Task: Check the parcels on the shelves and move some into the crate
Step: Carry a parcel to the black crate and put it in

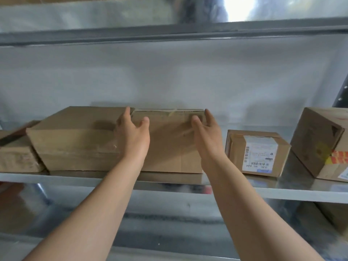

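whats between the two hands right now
In the head view, the middle cardboard box sits between the left hand and right hand, both open at its sides.

Flat on the grey metal shelf [282, 191], long plain brown cardboard parcel [75, 144]; beside it, small white-labelled brown cardboard parcel [258, 153]; farther right, bigger tilted brown cardboard parcel [318, 140].

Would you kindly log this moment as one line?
left hand: open beside middle box | right hand: open beside it | middle box: on shelf
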The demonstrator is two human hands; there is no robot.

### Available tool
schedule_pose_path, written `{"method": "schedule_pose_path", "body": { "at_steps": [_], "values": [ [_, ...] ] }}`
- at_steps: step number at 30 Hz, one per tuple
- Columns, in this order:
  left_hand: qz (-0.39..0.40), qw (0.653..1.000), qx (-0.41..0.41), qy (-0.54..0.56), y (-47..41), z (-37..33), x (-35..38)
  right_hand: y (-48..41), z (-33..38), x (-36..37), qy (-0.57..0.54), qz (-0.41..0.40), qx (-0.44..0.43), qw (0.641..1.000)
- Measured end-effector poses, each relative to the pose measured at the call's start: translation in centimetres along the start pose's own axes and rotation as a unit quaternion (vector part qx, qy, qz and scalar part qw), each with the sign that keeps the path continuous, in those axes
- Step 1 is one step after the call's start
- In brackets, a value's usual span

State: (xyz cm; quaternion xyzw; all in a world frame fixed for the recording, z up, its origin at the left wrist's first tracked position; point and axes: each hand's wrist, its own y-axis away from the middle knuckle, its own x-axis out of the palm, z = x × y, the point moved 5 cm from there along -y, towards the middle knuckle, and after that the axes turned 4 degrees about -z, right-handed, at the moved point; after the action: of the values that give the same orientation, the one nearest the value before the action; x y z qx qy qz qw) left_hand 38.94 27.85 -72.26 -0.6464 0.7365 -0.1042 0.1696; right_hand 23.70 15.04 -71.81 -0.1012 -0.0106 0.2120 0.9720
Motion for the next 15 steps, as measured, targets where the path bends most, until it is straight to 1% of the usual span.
{"method": "schedule_pose_path", "body": {
  "at_steps": [4, 6, 8, 11, 15],
  "values": [
    [0.025, 0.995, 0.001, -0.094, -2.1, -0.2, 2.3, -2.2, -1.2, 1.1, 0.044, -0.002, -0.020, 0.999],
    [0.015, 0.991, 0.008, -0.136, -2.1, -0.1, 2.8, -2.7, -2.0, 1.4, 0.061, 0.001, -0.037, 0.997],
    [-0.001, 0.988, 0.022, -0.154, -1.9, 0.2, 2.9, -3.0, -2.6, 1.4, 0.066, 0.002, -0.042, 0.997],
    [-0.005, 0.991, 0.031, -0.133, -2.0, 1.2, 2.7, -2.8, -3.4, 1.3, 0.056, -0.005, -0.054, 0.997],
    [0.044, 0.998, 0.021, -0.038, -2.1, 2.3, 2.2, -1.6, -5.3, 1.2, 0.019, -0.047, -0.045, 0.998]
  ]
}}
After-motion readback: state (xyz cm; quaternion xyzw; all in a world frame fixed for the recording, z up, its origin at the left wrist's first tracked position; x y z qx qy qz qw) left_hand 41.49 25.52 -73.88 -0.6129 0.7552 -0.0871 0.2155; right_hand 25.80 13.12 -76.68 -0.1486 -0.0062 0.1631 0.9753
